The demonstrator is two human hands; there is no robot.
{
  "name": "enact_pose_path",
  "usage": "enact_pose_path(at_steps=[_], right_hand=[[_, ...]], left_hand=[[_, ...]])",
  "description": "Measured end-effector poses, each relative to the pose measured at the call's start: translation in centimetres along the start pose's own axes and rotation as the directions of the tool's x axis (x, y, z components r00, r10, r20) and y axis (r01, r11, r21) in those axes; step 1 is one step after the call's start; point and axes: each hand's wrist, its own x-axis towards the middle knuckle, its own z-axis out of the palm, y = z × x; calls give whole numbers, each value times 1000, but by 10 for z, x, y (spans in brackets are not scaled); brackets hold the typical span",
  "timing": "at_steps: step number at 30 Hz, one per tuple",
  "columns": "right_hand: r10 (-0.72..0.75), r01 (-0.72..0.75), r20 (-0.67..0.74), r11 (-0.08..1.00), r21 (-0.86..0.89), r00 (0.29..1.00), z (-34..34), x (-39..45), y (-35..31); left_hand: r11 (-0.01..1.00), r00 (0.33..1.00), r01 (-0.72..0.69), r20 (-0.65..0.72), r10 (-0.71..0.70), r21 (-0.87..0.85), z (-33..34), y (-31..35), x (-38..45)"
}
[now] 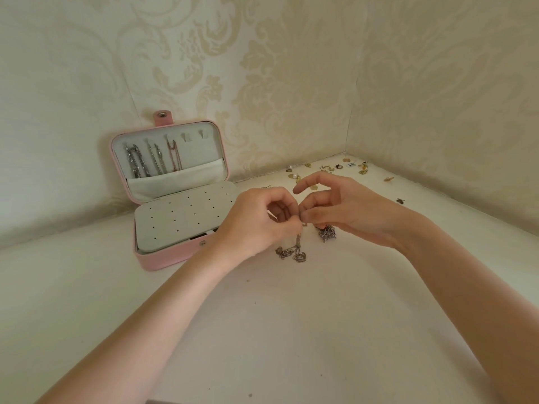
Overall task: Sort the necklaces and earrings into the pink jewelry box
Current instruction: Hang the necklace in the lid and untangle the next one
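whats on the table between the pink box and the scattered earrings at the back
In the head view, a small silvery piece lies on the table between the pink jewelry box and the scattered earrings, just behind the left hand. Otherwise that stretch looks bare.

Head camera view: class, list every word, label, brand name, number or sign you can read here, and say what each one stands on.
None: no readable text appears anywhere in this view.
The pink jewelry box shows no logo or label; its snap tab is plain.
The earring panel bears only holes.
The wallpaper carries an ornamental pattern, not writing.
The scattered earrings are too small to show any marks.
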Motion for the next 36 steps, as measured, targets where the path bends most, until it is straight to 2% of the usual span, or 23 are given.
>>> enact_pose_path(at_steps=[4,11,16,19,24,26,29,31,36], right_hand=[[-15,12,17,992,126,1000,-1,1,0],[27,-20,-15,941,338,1000,4,4,1],[105,-59,-38,782,620,994,12,8,2],[108,-64,-17,699,713,994,15,10,3],[149,-88,-20,682,726,989,16,10,3],[154,-55,-84,723,688,984,16,8,1],[103,26,-183,806,591,978,13,6,-1],[73,38,-196,860,509,978,11,4,-2],[48,45,-190,887,459,981,13,4,-2]], left_hand=[[993,999,-16,-33,12,-117,1,1,1],[983,997,-31,-75,18,-180,3,4,0],[980,978,-118,-191,87,-159,8,7,-1],[968,957,-183,-259,135,-174,9,7,0],[962,933,-244,-299,199,-121,10,5,-2],[966,942,-205,-298,152,-157,9,5,-1],[951,967,-84,-256,5,-296,6,6,2],[938,972,-27,-227,-55,-344,4,7,2],[941,983,-29,-181,-35,-337,3,8,1]])
